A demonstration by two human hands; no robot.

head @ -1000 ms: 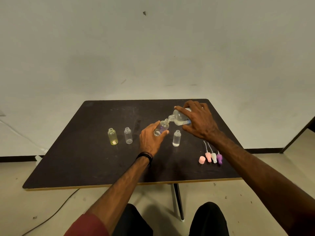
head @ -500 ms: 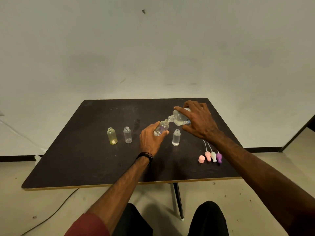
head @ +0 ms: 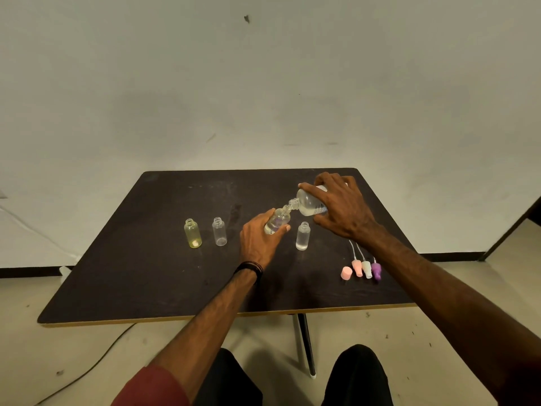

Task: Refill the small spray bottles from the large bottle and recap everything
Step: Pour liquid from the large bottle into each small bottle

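My right hand grips the large clear bottle, tipped to the left with its neck against the mouth of a small clear bottle. My left hand holds that small bottle tilted above the dark table. Another small clear bottle stands uncapped just right of my left hand. Further left stand an uncapped yellowish bottle and an uncapped clear bottle.
Near the table's front right lie a pink cap and three spray heads with tubes: pink, white, purple. A cable runs on the floor at the left. My knees show below the table edge.
Both hands and the two bottles keep the same pouring pose; the view has only shifted slightly.
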